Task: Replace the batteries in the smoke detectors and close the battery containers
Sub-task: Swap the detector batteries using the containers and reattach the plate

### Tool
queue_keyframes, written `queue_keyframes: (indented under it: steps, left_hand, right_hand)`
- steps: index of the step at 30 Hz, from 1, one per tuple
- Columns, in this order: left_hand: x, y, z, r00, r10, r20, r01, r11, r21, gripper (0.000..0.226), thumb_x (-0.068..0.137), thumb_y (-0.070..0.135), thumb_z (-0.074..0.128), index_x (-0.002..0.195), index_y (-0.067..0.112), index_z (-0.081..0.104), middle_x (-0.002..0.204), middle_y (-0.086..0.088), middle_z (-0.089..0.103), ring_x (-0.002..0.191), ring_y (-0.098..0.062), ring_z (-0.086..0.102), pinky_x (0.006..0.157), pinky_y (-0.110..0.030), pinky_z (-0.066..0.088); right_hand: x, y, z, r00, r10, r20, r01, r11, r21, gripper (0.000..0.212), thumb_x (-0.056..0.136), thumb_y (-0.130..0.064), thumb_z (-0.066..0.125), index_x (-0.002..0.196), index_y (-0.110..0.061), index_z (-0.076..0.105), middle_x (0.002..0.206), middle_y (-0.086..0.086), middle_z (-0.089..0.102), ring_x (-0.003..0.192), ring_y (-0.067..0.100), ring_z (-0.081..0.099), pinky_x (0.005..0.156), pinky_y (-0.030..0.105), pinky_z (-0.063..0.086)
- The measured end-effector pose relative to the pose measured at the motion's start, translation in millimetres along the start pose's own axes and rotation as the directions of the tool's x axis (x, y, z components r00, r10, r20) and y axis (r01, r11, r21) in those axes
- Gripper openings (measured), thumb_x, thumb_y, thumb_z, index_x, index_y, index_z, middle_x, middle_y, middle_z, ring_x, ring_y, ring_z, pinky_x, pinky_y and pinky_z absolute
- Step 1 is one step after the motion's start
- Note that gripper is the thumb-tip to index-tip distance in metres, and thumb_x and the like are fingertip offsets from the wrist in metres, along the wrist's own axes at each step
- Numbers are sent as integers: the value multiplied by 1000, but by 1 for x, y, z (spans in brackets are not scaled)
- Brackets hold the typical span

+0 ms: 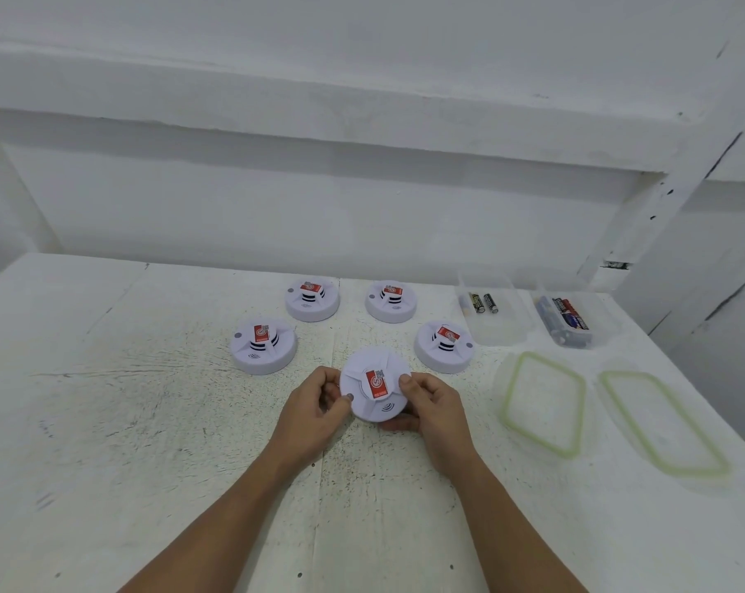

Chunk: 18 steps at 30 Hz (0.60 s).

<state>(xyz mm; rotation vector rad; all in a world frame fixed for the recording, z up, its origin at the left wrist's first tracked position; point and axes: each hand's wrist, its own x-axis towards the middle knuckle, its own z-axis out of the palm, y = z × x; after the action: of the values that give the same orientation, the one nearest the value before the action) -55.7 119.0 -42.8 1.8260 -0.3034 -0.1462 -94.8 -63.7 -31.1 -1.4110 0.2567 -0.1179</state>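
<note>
Bright, even, diffuse light falls from above on the white surface (148,421). Shadows are faint and soft: a grey band under the wall ledge (362,100) and a slight one beneath the held smoke detector (375,391). No hard glare. Straight lines bow toward the edges, and fine print looks soft.

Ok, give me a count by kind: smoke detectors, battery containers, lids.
Round white plastic smoke detectors: 5 (one gripped by left hand and right hand)
Clear plastic battery containers: 2
Clear lids with green seals: 2
Total: 9
</note>
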Motion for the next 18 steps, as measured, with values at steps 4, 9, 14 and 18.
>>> queue_keyframes:
  steps: [4,9,14,18]
  left_hand:
    - [1,0,-1,1000,-5,10,5,1000,9,14,87,23,61,100,29,60,83,2,61,74,-10,53,70,-29,46]
    - [-2,5,0,996,53,-78,-56,997,-46,19,86,22,63,104,26,62,93,2,67,88,-13,62,77,-25,52]
    - [-1,1,-1,985,75,-158,-89,993,-82,34,91,10,61,120,28,58,92,6,62,83,-10,62,73,-25,53]
    - [1,-1,-1,983,89,-163,-101,993,-67,39,92,12,61,125,34,58,101,4,63,88,-12,64,74,-27,56]
  right_hand:
    - [0,-1,1,1000,-8,-9,8,1000,-19,27,93,-21,57,102,3,64,91,16,73,83,34,71,67,48,59]
    - [-1,0,1,1000,-24,8,24,998,-65,26,95,-21,55,110,-2,64,96,13,73,87,29,71,70,43,60]
    - [-3,-2,3,999,-28,47,31,996,-78,27,94,-20,55,114,-4,62,99,10,74,93,25,71,77,41,59]
    - [-4,-3,1,997,-26,68,30,998,-51,28,93,-18,56,116,-2,60,100,12,73,95,26,70,79,40,58]
